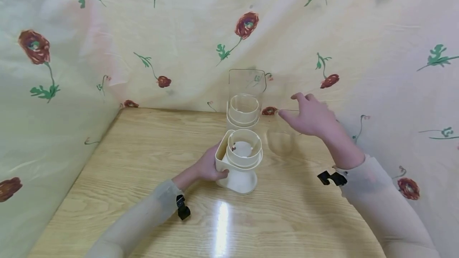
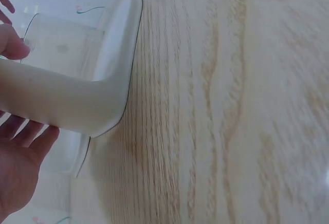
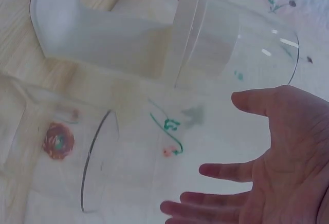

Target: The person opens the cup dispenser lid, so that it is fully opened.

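Observation:
My left hand [image 1: 209, 166] grips a cream plastic stand [image 1: 238, 174] from its left side, the thumb at the front. The stand rises from a flat foot to a round, open collar at the top. In the left wrist view the fingers [image 2: 43, 142] curl against the stand's column [image 2: 46, 93]. My right hand [image 1: 310, 116] hovers above the table at the right, its fingers spread and holding nothing. Below it is a clear container [image 1: 281, 142], hard to make out in the head view; the right wrist view shows its dark-looking rim [image 3: 87, 167].
Directly behind the held stand is a similar cream stand [image 1: 242, 120] with a clear, tall container [image 3: 252, 54] on top. Both are on a wood-grain table [image 1: 157, 142]. A flowered cloth [image 1: 179, 31] hangs along the back and both sides.

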Demonstrator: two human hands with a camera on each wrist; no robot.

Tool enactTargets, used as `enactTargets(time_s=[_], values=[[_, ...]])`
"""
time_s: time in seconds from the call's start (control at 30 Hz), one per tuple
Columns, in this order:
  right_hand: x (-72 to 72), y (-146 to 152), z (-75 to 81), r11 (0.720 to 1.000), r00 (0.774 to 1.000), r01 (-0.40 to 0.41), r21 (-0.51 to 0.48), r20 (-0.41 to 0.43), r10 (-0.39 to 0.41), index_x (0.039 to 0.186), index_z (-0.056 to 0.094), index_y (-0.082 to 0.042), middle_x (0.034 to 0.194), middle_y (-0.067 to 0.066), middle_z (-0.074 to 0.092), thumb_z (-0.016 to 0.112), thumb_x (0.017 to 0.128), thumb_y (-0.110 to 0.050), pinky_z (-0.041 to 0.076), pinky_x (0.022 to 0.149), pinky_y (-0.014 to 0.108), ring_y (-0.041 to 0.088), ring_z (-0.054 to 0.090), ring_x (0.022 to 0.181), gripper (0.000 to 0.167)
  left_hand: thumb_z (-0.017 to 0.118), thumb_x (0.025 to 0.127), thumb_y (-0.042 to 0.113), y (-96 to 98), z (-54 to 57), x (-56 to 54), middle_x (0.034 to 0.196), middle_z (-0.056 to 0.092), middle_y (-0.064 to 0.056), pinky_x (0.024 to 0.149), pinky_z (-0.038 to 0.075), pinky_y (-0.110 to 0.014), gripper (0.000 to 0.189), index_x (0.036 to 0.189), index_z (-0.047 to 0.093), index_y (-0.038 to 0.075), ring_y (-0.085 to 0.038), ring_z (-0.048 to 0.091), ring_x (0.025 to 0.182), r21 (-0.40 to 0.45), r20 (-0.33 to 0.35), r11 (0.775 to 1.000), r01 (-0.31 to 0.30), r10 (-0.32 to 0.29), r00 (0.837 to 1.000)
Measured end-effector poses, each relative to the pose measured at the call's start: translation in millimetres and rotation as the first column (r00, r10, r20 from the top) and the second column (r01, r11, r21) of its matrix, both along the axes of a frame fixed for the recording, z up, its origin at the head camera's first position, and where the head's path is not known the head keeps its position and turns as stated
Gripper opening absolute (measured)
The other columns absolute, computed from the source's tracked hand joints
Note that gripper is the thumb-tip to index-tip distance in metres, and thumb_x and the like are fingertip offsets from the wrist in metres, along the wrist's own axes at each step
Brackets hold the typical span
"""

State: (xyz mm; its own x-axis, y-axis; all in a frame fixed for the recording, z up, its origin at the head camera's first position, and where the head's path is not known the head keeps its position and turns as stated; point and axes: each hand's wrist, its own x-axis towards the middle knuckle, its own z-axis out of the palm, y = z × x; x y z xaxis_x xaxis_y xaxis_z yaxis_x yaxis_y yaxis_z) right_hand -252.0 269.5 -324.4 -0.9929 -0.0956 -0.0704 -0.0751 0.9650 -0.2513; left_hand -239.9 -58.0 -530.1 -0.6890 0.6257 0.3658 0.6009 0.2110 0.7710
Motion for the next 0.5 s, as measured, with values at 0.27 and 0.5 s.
enactTargets(time_s=[0.27, 0.5], values=[[-0.3, -23.7, -18.6, 0.966, 0.986, -0.155, -0.207, -0.101, 0.136, 0.161, 0.032, 0.001, 0.159, 0.033, 0.044, 0.059, 0.103, -0.052, 0.046, 0.111, 0.068, 0.052, 0.052, 0.139, 0.084, 0.073, 0.061, 0.006, -15.1, 1.8, -3.7, 0.129, 0.068, -0.021, 0.109, 0.055, -0.046, 0.086, 0.143, 0.048, -0.001, -0.032, 0.067, 0.118, 0.012, -0.041, 0.999, -0.031, 0.032, 0.999], [-6.9, -38.5, -23.2, 0.916, 0.962, -0.227, -0.331, -0.223, 0.158, 0.167, 0.017, -0.002, 0.168, 0.032, 0.032, 0.071, 0.098, -0.045, 0.044, 0.114, 0.069, 0.055, 0.046, 0.145, 0.098, 0.072, 0.064, 0.001, -47.4, 16.8, -7.3, 0.129, 0.069, -0.028, 0.109, 0.055, -0.043, 0.075, 0.136, 0.054, -0.009, -0.041, 0.067, 0.117, 0.076, -0.073, 0.997, -0.008, 0.013, 0.997]])
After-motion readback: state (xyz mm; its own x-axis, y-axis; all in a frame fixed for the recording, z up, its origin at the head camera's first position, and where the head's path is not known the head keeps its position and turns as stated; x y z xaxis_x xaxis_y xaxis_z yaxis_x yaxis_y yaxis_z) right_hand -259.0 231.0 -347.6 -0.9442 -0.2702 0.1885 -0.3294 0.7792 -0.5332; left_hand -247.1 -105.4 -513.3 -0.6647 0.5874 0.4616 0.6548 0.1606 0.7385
